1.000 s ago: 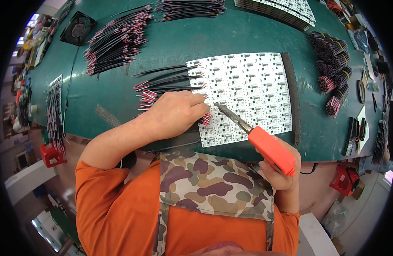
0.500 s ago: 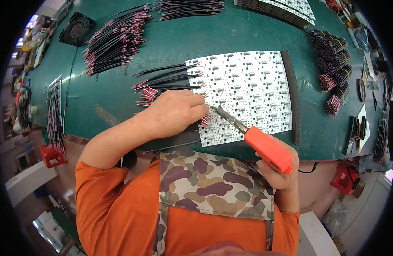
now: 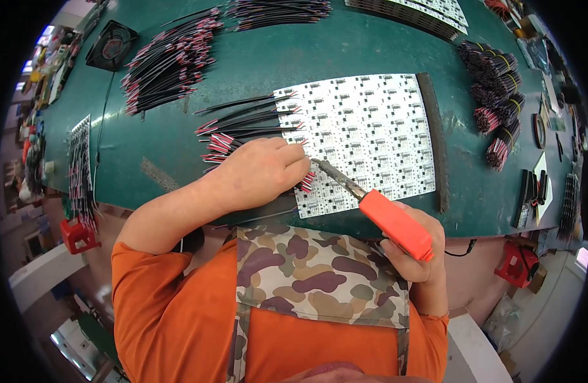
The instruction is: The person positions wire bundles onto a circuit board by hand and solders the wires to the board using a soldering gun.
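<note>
My left hand (image 3: pixel 263 171) is closed on a bundle of black wires with red and white ends (image 3: pixel 306 184), at the left edge of a white circuit board panel (image 3: pixel 377 131). My right hand (image 3: pixel 423 246) grips a red-handled soldering iron (image 3: pixel 396 222). The iron's tip rests close to my left fingertips, over the panel's left part; whether it touches a wire or pad is too small to tell. Above my left hand, several black wires (image 3: pixel 243 119) lie with their bared ends on the panel's left edge. My left fingertips partly hide the wire ends they pinch.
A dark strip (image 3: pixel 435 147) runs along the panel's right edge. Loose wires (image 3: pixel 169 64) and a black fan (image 3: pixel 112 45) lie far left. Tied wire bundles (image 3: pixel 498 89) sit at the right, stacked panels (image 3: pixel 415 16) at the back. A wired panel (image 3: pixel 80 166) overhangs the left edge.
The whole view has shifted slightly. Both hands and the soldering iron stay in nearly the same place over the panel, the iron's handle a touch further left.
</note>
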### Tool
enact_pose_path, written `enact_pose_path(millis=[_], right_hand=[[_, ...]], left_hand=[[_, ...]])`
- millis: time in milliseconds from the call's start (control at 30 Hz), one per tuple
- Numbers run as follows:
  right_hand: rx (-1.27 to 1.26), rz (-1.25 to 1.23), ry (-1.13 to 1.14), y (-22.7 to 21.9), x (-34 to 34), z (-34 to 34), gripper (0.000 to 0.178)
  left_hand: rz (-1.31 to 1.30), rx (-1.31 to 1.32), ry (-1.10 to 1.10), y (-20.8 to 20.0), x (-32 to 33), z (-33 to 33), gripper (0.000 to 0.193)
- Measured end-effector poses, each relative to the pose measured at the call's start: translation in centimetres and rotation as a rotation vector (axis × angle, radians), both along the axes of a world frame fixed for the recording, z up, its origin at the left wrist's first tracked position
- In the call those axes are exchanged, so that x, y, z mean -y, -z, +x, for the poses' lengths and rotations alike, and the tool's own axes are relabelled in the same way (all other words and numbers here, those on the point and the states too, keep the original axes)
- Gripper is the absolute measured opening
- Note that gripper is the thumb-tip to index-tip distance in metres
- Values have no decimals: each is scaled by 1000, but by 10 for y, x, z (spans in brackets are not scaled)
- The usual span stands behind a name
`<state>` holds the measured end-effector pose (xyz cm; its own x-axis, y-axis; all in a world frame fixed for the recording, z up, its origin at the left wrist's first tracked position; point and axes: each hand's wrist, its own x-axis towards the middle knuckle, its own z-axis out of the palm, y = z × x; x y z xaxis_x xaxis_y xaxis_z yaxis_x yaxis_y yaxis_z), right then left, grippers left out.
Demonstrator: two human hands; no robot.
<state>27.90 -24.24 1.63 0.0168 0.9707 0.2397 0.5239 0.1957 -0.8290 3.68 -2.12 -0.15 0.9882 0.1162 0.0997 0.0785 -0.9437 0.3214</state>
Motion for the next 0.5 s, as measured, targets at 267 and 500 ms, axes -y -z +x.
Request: enact_pose_path(millis=[267,500], right_hand=[[-66,-34,60,-4,5,1,55],[-71,-168,77,-5,6,-4,46]], left_hand=[[4,-7,3,0,0,0,18],[-53,-5,49,1,-9,0,25]])
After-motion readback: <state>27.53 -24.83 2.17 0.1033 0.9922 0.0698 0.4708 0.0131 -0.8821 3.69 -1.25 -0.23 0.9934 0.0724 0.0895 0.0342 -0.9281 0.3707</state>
